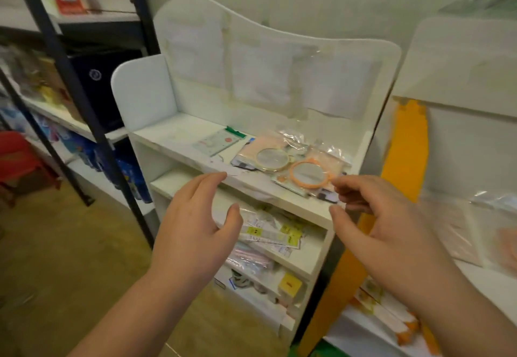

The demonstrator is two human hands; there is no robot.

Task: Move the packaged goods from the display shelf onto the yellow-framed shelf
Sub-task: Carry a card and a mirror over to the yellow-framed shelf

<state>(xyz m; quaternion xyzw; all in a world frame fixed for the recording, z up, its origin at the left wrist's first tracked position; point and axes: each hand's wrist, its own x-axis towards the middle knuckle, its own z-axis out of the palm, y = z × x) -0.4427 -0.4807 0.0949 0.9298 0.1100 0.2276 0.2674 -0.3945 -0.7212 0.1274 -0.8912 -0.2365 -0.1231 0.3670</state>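
Both my hands hover before the white display shelf (251, 186), holding nothing: my left hand (195, 225) spread with fingers relaxed, my right hand (377, 217) loosely curled just beside the packaged goods (291, 165). Those clear-bagged packets lie on that shelf's top board. Right of it stands the yellow-framed shelf (402, 166), carrying some packets (475, 231).

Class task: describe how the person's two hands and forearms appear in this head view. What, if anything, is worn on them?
Both arms are bare. The left hand and right hand wear no gloves, and no rings show on the visible fingers. The forearms carry no sleeves as far as the bottom edge of the picture, and no watch, bracelet or strap shows at either wrist. No markings are visible.
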